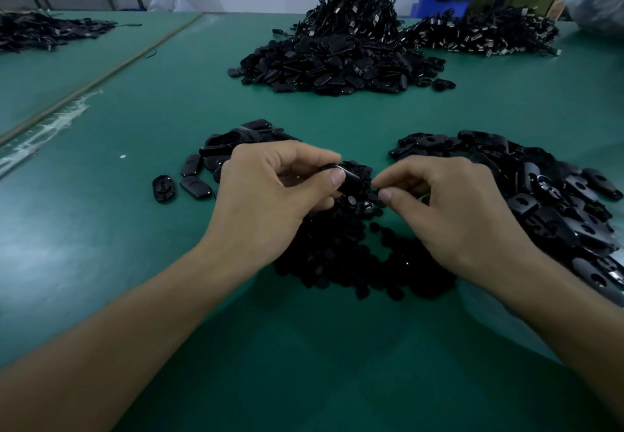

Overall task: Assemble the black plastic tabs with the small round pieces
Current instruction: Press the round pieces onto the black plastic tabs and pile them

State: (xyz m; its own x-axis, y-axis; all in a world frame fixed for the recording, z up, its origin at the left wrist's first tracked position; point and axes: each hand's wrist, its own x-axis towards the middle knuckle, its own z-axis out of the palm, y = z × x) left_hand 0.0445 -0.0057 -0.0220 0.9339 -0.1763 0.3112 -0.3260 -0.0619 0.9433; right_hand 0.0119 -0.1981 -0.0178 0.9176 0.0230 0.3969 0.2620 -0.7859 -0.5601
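My left hand [266,195] pinches a black plastic tab [347,175] between thumb and fingers, above a heap of small round pieces [341,256]. My right hand [452,209] is just right of the tab, thumb and forefinger pinched together at their tips; whatever sits between them is too small to make out. A pile of loose black tabs [553,202] lies to the right of that hand. Several more tabs [196,175] are spread out to the left of my left hand.
The green table [135,263] carries a big mound of black tabs with cables [341,57] at the back centre, a cable heap [483,33] back right and another pile [44,31] far left. A blue bin [442,3] stands behind.
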